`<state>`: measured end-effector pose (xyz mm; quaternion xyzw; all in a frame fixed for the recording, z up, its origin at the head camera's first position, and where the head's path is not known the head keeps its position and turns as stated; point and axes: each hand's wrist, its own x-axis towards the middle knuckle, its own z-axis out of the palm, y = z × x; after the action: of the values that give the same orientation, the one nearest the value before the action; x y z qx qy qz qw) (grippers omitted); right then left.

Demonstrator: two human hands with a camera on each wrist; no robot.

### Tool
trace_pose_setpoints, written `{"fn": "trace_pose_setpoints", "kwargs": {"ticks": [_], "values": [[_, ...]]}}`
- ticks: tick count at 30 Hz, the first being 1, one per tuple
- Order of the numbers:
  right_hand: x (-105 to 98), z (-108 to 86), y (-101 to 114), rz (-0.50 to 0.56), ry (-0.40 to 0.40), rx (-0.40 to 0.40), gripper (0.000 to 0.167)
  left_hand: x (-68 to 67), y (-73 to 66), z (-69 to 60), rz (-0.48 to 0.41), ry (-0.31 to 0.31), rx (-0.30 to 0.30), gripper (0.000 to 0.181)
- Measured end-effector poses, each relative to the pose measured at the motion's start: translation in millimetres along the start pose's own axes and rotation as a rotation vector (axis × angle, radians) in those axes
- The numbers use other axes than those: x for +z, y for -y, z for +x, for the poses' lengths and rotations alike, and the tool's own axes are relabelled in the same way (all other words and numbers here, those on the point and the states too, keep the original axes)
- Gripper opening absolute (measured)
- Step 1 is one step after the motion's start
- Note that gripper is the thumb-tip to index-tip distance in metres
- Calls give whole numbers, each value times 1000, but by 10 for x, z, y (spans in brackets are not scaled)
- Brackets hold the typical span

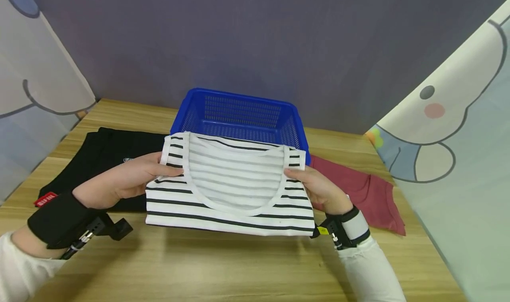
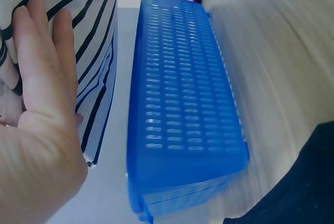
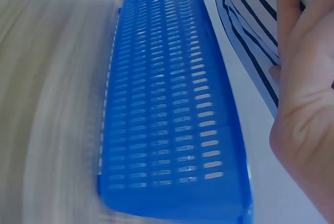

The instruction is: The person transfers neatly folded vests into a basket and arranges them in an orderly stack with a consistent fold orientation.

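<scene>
A white tank top (image 1: pixel 231 220) with black stripes is held up by both hands above the table, its wide scoop neckline toward me. At its left side my left hand (image 1: pixel 129 180) pinches the fabric, thumb on the front and fingers behind. My right hand (image 1: pixel 320 187) grips the opposite side in the same way. The left wrist view shows the left fingers (image 2: pixel 39 62) extended along the back of the striped cloth. Just beyond the top stands a blue plastic basket (image 1: pixel 243 96), whose front is hidden by the cloth.
A folded black garment (image 1: pixel 107 147) with a red tag lies on the wooden table (image 1: pixel 239 271) at the left. To the right is a dark pink garment (image 1: pixel 378 200), partly covered by my right hand. A grey wall (image 1: pixel 255 40) rises behind the basket.
</scene>
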<state>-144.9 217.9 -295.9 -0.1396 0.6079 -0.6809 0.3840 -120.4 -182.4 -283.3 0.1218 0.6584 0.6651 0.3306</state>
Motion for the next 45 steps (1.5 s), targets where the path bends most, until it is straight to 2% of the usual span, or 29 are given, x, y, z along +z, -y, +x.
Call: {"fn": "trace_pose_setpoints", "kwargs": {"ticks": [3, 11, 15, 20, 22, 25, 28, 29, 32, 38, 45], "values": [[-17, 22, 57, -24, 6, -3, 21, -13, -51, 7, 18, -16, -4, 22], [-52, 130, 283, -97, -93, -9, 19, -34, -246, 111, 58, -106, -19, 20], [-113, 206, 381, -112, -133, -6, 19, -74, -342, 186, 39, -113, -4, 15], [-209, 292, 461, -134, -115, -25, 22, -122, -441, 292, 10, -112, 15, 11], [-269, 330, 478, -114, -73, -42, 27, -140, -477, 338, 0, -115, 14, 12], [-297, 368, 525, -120, -73, -47, 29, -167, -534, 425, -16, -122, 10, 13], [-325, 408, 570, -130, -123, -32, 24, -184, -589, 527, -19, -149, 15, 18], [-298, 408, 601, -151, -161, -20, 22, -188, -606, 564, -24, -162, 19, 19], [-316, 445, 655, -152, -216, -3, 24, -192, -653, 668, -29, -194, 20, 19], [-326, 514, 784, -171, -316, 19, 19, -233, -731, 844, -57, -208, 13, 17], [-378, 619, 915, -236, -360, 21, 22, -279, -857, 982, -59, -234, 10, 22]]}}
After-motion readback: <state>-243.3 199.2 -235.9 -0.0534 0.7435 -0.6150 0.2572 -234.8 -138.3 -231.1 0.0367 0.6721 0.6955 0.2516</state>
